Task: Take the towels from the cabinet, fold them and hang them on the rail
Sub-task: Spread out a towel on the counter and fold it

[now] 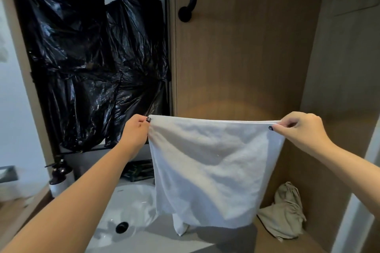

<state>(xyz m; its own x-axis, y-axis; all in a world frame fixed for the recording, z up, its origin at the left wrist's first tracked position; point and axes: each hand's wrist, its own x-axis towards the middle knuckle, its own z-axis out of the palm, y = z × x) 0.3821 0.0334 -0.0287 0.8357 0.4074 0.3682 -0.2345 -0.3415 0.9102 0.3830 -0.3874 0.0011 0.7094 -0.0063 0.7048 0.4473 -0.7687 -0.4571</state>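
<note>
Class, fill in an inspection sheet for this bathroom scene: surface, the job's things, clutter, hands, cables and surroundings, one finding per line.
Surface: white sink basin with a black drain, set in a pale counter.
Job's things: white terry towel held up by its top edge, hanging doubled over the sink; no rail in view.
Clutter: dark pump bottle left of the sink; beige drawstring cloth bag on the wooden ledge; dark packet behind the sink, unclear.
Hands: left hand and right hand each pinch a top corner.
Cables: nothing seen.
Surroundings: crumpled black plastic sheeting covers the wall panel; wooden door with a black handle.
</note>
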